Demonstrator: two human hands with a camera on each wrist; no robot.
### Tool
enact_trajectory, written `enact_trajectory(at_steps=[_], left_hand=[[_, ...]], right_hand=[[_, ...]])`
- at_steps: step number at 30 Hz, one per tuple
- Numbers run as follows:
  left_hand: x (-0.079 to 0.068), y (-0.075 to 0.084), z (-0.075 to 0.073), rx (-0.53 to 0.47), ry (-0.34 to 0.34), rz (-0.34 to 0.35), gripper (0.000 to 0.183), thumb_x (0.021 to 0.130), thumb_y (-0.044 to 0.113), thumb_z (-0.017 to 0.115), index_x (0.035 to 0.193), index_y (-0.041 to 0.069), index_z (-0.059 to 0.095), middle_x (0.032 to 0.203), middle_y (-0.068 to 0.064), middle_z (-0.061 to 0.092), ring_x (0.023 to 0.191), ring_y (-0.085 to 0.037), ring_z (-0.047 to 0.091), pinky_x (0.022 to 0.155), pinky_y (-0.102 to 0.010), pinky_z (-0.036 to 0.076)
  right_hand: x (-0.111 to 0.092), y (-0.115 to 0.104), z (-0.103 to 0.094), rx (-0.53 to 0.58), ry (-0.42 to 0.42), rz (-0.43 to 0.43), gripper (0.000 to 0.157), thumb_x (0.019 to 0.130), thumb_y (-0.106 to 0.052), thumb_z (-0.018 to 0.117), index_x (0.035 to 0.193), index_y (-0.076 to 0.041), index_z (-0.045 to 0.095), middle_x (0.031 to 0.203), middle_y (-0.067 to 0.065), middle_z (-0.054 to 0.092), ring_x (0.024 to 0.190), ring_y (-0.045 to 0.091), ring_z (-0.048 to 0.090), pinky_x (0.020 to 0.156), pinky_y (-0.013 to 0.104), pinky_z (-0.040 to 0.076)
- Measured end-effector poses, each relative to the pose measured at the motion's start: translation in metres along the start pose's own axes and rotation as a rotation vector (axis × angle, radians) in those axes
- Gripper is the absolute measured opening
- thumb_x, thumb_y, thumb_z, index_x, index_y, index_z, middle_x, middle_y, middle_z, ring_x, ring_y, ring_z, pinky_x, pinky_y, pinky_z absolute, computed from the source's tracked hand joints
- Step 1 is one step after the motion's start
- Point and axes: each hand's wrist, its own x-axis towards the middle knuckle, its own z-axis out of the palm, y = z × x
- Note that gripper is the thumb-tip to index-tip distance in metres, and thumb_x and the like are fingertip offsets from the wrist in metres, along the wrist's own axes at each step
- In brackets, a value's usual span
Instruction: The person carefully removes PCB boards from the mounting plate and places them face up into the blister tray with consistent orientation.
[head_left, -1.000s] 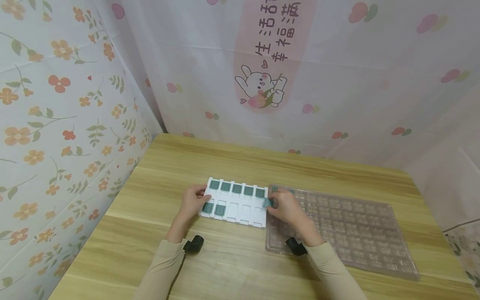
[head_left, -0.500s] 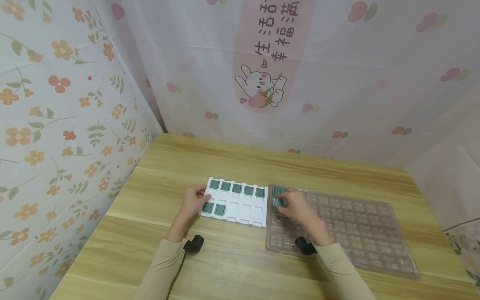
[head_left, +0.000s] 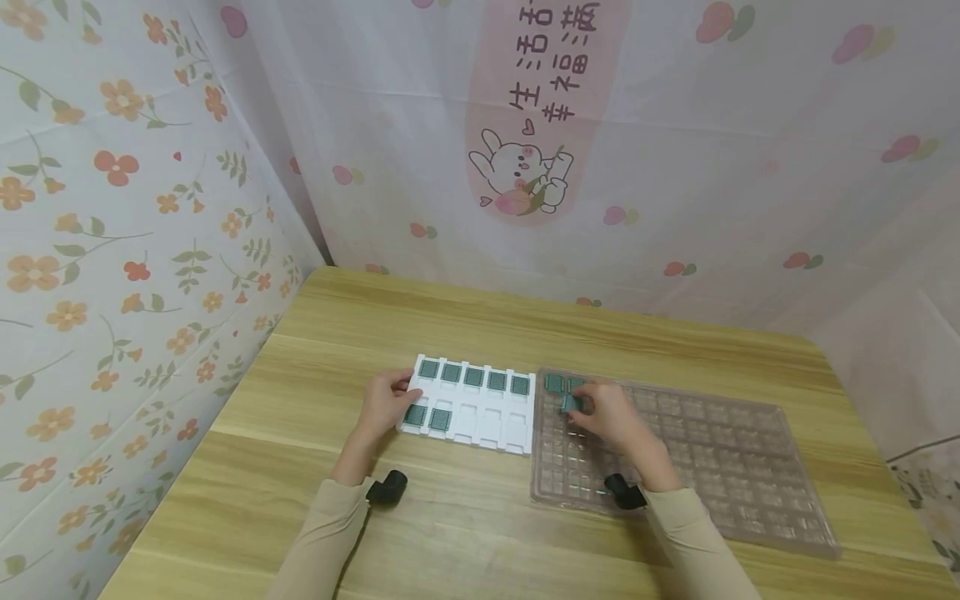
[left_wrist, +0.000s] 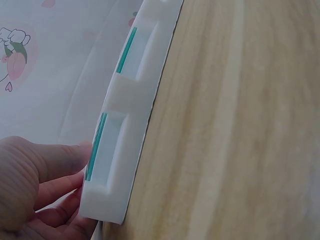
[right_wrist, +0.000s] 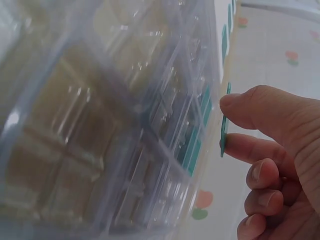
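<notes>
My left hand grips the left end of a white plastic tray, thumb at its top edge in the left wrist view. Small green circuit boards fill the tray's far row, and two more sit at the left of its near row. My right hand pinches another green circuit board between thumb and finger, above the upper left of a clear plastic compartment tray. In the right wrist view the pinched board appears edge-on, apart from the clear tray. Two boards lie in the clear tray's far-left pockets.
Both trays lie side by side on a wooden table; the clear one extends far to the right. Patterned curtains hang behind and to the left. A black wrist camera is on each wrist.
My right hand has moved right with the pinched board, from the white tray's right edge to over the clear tray. The left hand and both trays have stayed put.
</notes>
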Motion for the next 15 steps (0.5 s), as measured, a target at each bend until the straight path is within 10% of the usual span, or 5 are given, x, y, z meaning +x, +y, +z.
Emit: enact_trajectory(at_steps=[15], left_hand=[[0.000,0.001,-0.001,0.012,0.006,0.012,0.036,0.077,-0.006,0.070,0.112,-0.014,0.061,0.092,-0.022,0.063,0.082,-0.027,0.058,0.071,-0.031,0.052]], right_hand=[[-0.001,0.018,-0.011,-0.001,-0.042,-0.010,0.025,0.074,-0.002,0.075,0.095,0.008,0.067,0.073,0.006,0.051,0.063,0.014,0.042,0.053,0.026,0.039]])
